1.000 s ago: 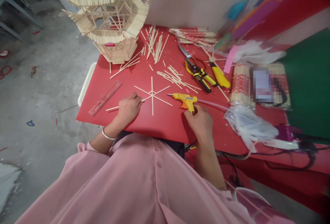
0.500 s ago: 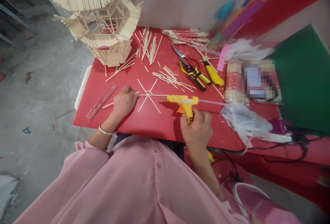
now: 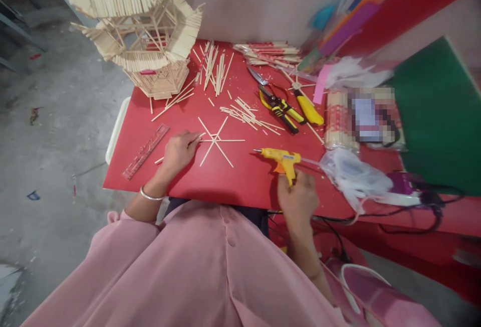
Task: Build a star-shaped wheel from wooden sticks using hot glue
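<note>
My left hand [image 3: 178, 150] rests on the red table [image 3: 240, 181], fingers pinched on one arm of a star of crossed wooden sticks [image 3: 217, 140]. My right hand [image 3: 298, 200] grips the handle of a yellow glue gun [image 3: 280, 158], its nozzle pointing left, a short way right of the star. A glue stick juts from the gun's back.
A tall wooden-stick model house [image 3: 139, 36] stands at the table's back left. A clear ruler [image 3: 146, 151] lies left of my hand. Loose sticks [image 3: 214, 68], yellow-handled cutters [image 3: 280, 106], stick bundles [image 3: 340, 119], a crumpled plastic bag [image 3: 355, 176] and cables [image 3: 413, 206] fill the right.
The glue gun has drawn back to the right and down, away from the star's centre. My left hand has stayed on the same stick.
</note>
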Demonstrator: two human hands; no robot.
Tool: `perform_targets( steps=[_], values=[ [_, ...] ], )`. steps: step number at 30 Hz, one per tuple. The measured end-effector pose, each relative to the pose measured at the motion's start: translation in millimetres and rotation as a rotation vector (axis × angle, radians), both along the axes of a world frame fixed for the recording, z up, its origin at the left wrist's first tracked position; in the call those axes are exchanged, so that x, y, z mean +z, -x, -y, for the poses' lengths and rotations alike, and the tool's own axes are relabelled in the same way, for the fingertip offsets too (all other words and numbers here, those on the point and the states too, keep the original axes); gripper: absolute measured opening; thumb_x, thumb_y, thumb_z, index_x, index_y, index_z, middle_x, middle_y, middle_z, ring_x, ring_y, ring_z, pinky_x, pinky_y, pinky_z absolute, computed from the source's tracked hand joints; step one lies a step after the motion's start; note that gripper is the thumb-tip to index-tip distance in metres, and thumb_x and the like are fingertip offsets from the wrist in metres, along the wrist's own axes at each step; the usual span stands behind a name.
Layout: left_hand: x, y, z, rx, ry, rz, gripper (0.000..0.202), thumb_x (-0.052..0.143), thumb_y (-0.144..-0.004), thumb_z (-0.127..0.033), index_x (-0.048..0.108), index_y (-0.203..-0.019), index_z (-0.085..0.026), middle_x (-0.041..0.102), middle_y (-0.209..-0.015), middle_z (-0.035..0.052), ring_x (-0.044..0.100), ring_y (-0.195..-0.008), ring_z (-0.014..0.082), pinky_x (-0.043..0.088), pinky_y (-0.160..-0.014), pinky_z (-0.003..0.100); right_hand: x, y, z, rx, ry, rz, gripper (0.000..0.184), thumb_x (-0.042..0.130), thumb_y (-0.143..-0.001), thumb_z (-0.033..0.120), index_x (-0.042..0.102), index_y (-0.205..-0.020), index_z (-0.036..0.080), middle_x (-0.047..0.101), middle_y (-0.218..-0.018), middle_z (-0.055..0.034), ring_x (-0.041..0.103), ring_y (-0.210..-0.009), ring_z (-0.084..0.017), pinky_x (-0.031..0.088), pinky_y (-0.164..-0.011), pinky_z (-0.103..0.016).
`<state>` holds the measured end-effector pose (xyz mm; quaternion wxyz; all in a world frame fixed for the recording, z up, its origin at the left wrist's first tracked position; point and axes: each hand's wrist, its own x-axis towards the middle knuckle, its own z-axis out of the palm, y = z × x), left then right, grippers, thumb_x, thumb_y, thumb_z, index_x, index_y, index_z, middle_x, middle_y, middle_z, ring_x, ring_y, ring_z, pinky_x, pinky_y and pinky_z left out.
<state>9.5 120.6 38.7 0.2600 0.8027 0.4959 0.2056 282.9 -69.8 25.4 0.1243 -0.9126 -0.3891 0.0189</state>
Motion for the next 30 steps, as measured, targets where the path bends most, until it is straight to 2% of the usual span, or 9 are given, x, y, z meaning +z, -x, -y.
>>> perform_targets(
  steps=[3, 6, 10, 14, 16, 20, 23, 27, 30],
  values=[
    [-1.0, 0, 2, -0.050, -0.025, 0.005, 0.033, 0.044, -0.099, -0.025, 0.076, -0.095, -0.020, 0.067, -0.086, 0.0076, 0.064, -0.080, 0.0193, 0.048, -0.074, 0.030, -4.1, 7, -13, 0.024, 0.087, -0.031, 0.040, 0.048, -0.095, 0.039, 0.066, -0.120, 0.013, 0.065, -0.108, -0.0148, 0.057, -0.085, -0.022, 0.027, -0.063, -0.031],
    [-1.7, 0, 3, -0.047, -0.008, 0.020, 0.031, 0.046, -0.097, -0.025, 0.076, -0.093, -0.020, 0.068, -0.083, 0.0073, 0.064, -0.078, 0.0193, 0.049, -0.074, 0.030, 2.7, 7, -17, 0.077, 0.126, 0.009, 0.041, 0.049, -0.095, 0.041, 0.068, -0.119, 0.014, 0.067, -0.104, -0.0134, 0.057, -0.087, -0.023, 0.026, -0.063, -0.030],
    [0.0, -3, 6, 0.010, 0.033, 0.070, 0.028, 0.049, -0.096, -0.027, 0.076, -0.095, -0.020, 0.074, -0.091, 0.0075, 0.068, -0.085, 0.0212, 0.051, -0.078, 0.031, 18.5, 3, -12, 0.222, 0.101, 0.138, 0.042, 0.051, -0.094, 0.045, 0.070, -0.117, 0.015, 0.069, -0.100, -0.0134, 0.059, -0.092, -0.026, 0.033, -0.067, -0.031],
    [5.2, -6, 8, 0.047, 0.085, 0.112, 0.025, 0.052, -0.093, -0.026, 0.075, -0.090, -0.020, 0.076, -0.091, 0.0064, 0.069, -0.084, 0.0204, 0.051, -0.078, 0.030, 36.1, 5, -15, 0.294, 0.050, 0.161, 0.036, 0.049, -0.091, 0.033, 0.071, -0.115, 0.018, 0.072, -0.105, -0.0121, 0.063, -0.094, -0.027, 0.040, -0.072, -0.034],
    [7.6, -8, 8, 0.048, 0.103, 0.133, 0.023, 0.053, -0.092, -0.026, 0.075, -0.087, -0.020, 0.076, -0.089, 0.0059, 0.068, -0.081, 0.0195, 0.051, -0.076, 0.029, 43.4, 7, -25, 0.318, 0.037, 0.119, 0.036, 0.049, -0.091, 0.032, 0.071, -0.117, 0.019, 0.072, -0.108, -0.0117, 0.064, -0.095, -0.028, 0.044, -0.075, -0.036],
    [9.2, -10, 8, 0.048, 0.140, 0.176, 0.023, 0.055, -0.091, -0.029, 0.075, -0.090, -0.019, 0.077, -0.089, 0.0053, 0.067, -0.078, 0.0183, 0.051, -0.074, 0.028, 50.3, -1, -67, 0.306, -0.019, 0.035, 0.043, 0.047, -0.093, 0.038, 0.068, -0.125, 0.018, 0.069, -0.114, -0.0150, 0.063, -0.105, -0.031, 0.048, -0.087, -0.041],
    [8.7, -11, 7, 0.028, 0.153, 0.211, 0.025, 0.054, -0.091, -0.030, 0.075, -0.093, -0.018, 0.076, -0.089, 0.0047, 0.065, -0.076, 0.0176, 0.050, -0.072, 0.027, 49.4, -22, -113, 0.292, -0.042, 0.042, 0.051, 0.049, -0.091, 0.033, 0.059, -0.137, 0.013, 0.061, -0.130, -0.0212, 0.055, -0.122, -0.034, 0.046, -0.098, -0.046],
    [8.3, -7, 4, 0.028, 0.077, 0.133, 0.027, 0.050, -0.092, -0.027, 0.075, -0.091, -0.018, 0.072, -0.085, 0.0051, 0.064, -0.077, 0.0180, 0.048, -0.073, 0.029, 47.0, -52, -163, 0.212, 0.105, 0.028, 0.068, 0.058, -0.085, 0.032, 0.046, -0.147, 0.008, 0.050, -0.145, -0.0275, 0.050, -0.128, -0.040, 0.044, -0.100, -0.051],
    [5.9, -5, 3, 0.069, 0.008, 0.010, 0.026, 0.051, -0.091, -0.024, 0.076, -0.092, -0.019, 0.069, -0.085, 0.0063, 0.062, -0.077, 0.0189, 0.046, -0.072, 0.030, 48.3, -63, -178, 0.155, 0.248, -0.009, 0.065, 0.058, -0.086, 0.033, 0.046, -0.146, 0.008, 0.052, -0.142, -0.0281, 0.052, -0.126, -0.039, 0.045, -0.098, -0.048]
  ],
)
